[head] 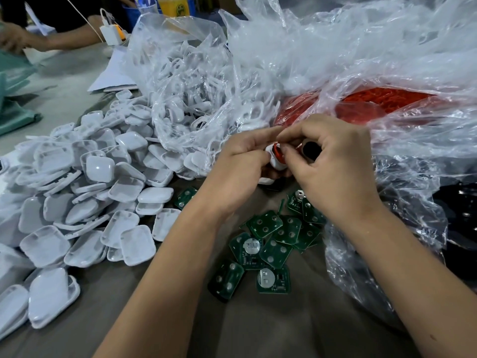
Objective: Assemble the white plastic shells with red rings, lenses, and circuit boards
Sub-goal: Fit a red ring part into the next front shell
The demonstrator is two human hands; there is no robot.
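White plastic shell (269, 161) at twelve o'clock above the worktop (258, 326), left hand (241, 161) gripping it, right hand (333, 166) fingers pinching the thin red rubber ring (278, 151) into place; lens next, I'd judge.

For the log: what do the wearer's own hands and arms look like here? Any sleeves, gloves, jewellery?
Both arms are bare from the bottom edge of the picture up to the wrists: no sleeves show. The left hand and right hand are ungloved, and no ring, watch or bracelet shows on either. Fingernails look short and unpainted.
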